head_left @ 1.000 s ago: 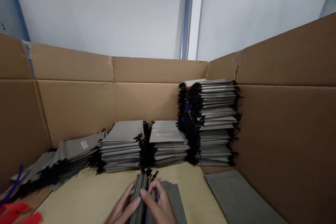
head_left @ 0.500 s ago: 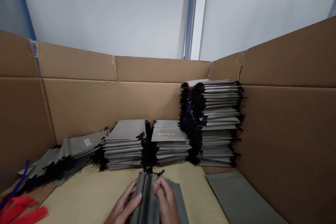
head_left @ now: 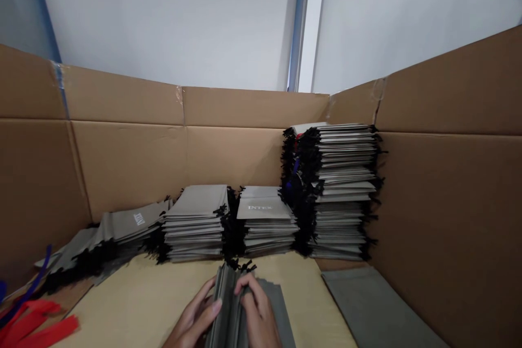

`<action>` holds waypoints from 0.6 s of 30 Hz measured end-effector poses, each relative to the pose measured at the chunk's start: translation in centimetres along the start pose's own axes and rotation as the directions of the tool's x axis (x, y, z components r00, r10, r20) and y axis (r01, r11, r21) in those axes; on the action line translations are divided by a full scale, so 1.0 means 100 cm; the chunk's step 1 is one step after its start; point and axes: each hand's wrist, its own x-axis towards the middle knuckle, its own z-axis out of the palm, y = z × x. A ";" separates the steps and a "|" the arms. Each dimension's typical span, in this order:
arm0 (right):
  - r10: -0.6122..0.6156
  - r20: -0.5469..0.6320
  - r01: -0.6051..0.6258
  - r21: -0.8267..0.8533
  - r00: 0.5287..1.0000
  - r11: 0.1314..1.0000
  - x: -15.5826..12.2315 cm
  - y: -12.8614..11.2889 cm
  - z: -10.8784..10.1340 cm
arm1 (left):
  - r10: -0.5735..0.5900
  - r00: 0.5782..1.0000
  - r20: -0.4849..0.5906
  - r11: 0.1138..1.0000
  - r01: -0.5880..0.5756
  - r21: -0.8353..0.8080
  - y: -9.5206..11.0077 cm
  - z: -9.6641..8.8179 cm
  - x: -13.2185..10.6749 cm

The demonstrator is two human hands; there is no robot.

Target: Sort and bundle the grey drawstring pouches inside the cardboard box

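My left hand [head_left: 193,312] and my right hand [head_left: 256,307] grip an upright bundle of grey fabric bags [head_left: 227,304] from either side, with black drawstring ends sticking out at its top. Under the bundle and my right hand lies a flat grey bag [head_left: 281,310] on a pale wooden board [head_left: 130,304]. Just beyond my hands stand stacks of folded grey bags with black cords. One low stack [head_left: 196,228] and another [head_left: 267,234] printed "INTEX" sit side by side, and a much taller stack [head_left: 342,190] rises behind them on the right.
A slumped row of grey bags [head_left: 126,228] lies to the left. Tall cardboard walls [head_left: 122,157] surround the work area. Red ribbons [head_left: 38,326] and a blue strap [head_left: 30,288] lie at the left corner, and a grey sheet [head_left: 375,304] lies to the right.
My right hand has shifted from the front of the bundle to its right side. The view has drifted slightly, moving the stacks rightward and bringing more red ribbon into sight.
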 end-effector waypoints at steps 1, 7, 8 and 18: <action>0.014 -0.020 -0.014 -0.003 1.000 1.000 0.000 -0.001 0.000 | -0.010 1.000 -0.013 1.000 0.010 0.009 0.000 0.002 0.002; 0.015 -0.007 -0.015 -0.051 1.000 0.999 -0.003 0.003 0.001 | 0.103 0.992 0.073 0.989 -0.110 0.098 -0.015 0.015 0.020; 0.034 -0.007 -0.035 -0.043 0.999 0.998 -0.004 0.004 0.001 | 0.115 0.990 0.083 0.988 -0.122 0.091 -0.017 0.015 0.021; 0.078 0.091 -0.078 -0.012 0.993 0.997 0.001 -0.005 -0.002 | -0.057 0.992 -0.111 0.998 0.053 -0.038 -0.019 0.001 0.016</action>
